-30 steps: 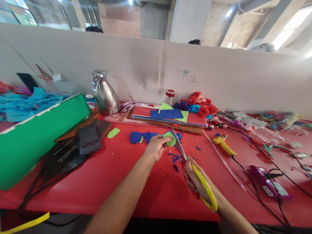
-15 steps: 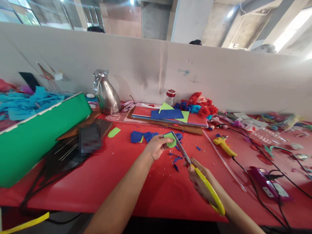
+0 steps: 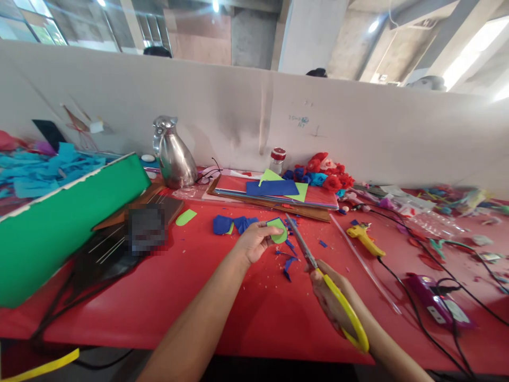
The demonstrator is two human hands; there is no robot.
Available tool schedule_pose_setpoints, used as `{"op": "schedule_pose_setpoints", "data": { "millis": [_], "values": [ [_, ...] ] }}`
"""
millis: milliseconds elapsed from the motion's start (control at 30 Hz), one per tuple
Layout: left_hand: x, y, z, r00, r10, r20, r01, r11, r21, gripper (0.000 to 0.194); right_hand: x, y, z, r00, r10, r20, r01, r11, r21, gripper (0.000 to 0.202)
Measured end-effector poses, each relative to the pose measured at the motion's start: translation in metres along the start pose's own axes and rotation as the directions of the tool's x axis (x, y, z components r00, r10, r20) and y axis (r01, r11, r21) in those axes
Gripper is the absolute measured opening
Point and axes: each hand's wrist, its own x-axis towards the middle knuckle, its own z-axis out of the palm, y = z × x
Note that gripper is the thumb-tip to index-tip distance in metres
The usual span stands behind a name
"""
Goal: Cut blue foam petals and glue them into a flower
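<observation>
My left hand (image 3: 254,242) pinches a rounded light-green paper piece (image 3: 279,233) with a dark blue edge showing behind it. In my right hand (image 3: 329,289) are scissors (image 3: 345,305) with yellow handles, fingers wrapped round the grips. Their blades (image 3: 301,239) point up and left, just right of the green piece and apart from it. Dark blue cut pieces (image 3: 223,224) lie behind my left hand, and small blue scraps (image 3: 287,268) lie between the hands. Another green cut-out (image 3: 186,217) rests farther left on the red table.
Behind my hands a stack of coloured sheets (image 3: 234,187) lies on a brown board. A steel jug (image 3: 175,156) and a lidded jar (image 3: 277,159) stand near the wall. At right are a yellow glue gun (image 3: 366,240), cords and a purple power strip (image 3: 437,300). A green box (image 3: 71,233) stands left.
The scissor blades have moved right, away from the green piece. A blue strip has dropped onto the scraps between my hands. My left hand stays almost in place.
</observation>
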Motion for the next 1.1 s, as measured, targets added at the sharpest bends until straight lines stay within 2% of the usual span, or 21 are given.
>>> {"op": "schedule_pose_setpoints", "data": {
  "millis": [33, 100, 200, 267, 467, 533, 633, 767, 933, 1033, 1100],
  "values": [
    [0.000, 0.000, 0.000, 1.000, 0.006, -0.010, -0.007, 1.000, -0.005, 0.016, 0.002, 0.000, -0.003, 0.999, 0.037, -0.020, -0.036, 0.999, 0.021, 0.052],
    [0.001, 0.000, -0.001, 0.999, 0.036, -0.038, -0.036, 0.999, -0.001, 0.019, 0.008, 0.003, -0.012, 0.995, 0.051, -0.086, -0.057, 0.996, -0.067, 0.054],
    [0.000, 0.000, 0.000, 0.987, 0.134, -0.091, -0.126, 0.988, 0.085, 0.021, 0.019, 0.012, -0.032, 0.974, -0.133, -0.186, 0.041, 0.902, -0.431, 0.045],
    [-0.001, 0.000, 0.001, 0.973, 0.207, -0.100, -0.189, 0.968, 0.166, 0.020, 0.023, 0.021, -0.042, 0.953, -0.211, -0.217, 0.059, 0.832, -0.551, 0.040],
    [0.002, -0.005, 0.001, 0.937, 0.343, -0.067, -0.303, 0.892, 0.336, 0.017, 0.017, 0.033, -0.051, 0.961, -0.209, -0.180, 0.080, 0.836, -0.543, 0.048],
    [0.003, -0.007, -0.001, 0.930, 0.360, -0.081, -0.309, 0.879, 0.362, 0.018, 0.017, 0.032, -0.050, 0.959, -0.201, -0.200, 0.028, 0.769, -0.639, 0.052],
    [0.005, -0.008, -0.002, 0.926, 0.364, -0.099, -0.305, 0.877, 0.372, 0.017, 0.021, 0.027, -0.051, 0.953, -0.199, -0.230, -0.064, 0.607, -0.792, 0.049],
    [0.005, -0.008, -0.004, 0.923, 0.372, -0.101, -0.304, 0.864, 0.400, 0.016, 0.032, 0.024, -0.055, 0.948, -0.167, -0.272, -0.166, 0.468, -0.868, 0.044],
    [0.006, -0.009, -0.005, 0.911, 0.401, -0.093, -0.326, 0.841, 0.431, 0.013, 0.046, 0.032, -0.062, 0.945, -0.231, -0.233, -0.135, 0.374, -0.917, 0.047],
    [0.008, -0.009, -0.007, 0.899, 0.423, -0.111, -0.339, 0.834, 0.436, 0.012, 0.043, 0.034, -0.062, 0.940, -0.270, -0.208, -0.126, 0.292, -0.948, 0.044],
    [0.010, -0.010, -0.009, 0.888, 0.443, -0.120, -0.351, 0.824, 0.444, 0.016, 0.039, 0.031, -0.060, 0.921, -0.324, -0.217, -0.140, 0.242, -0.960, 0.039]
  ]
}}
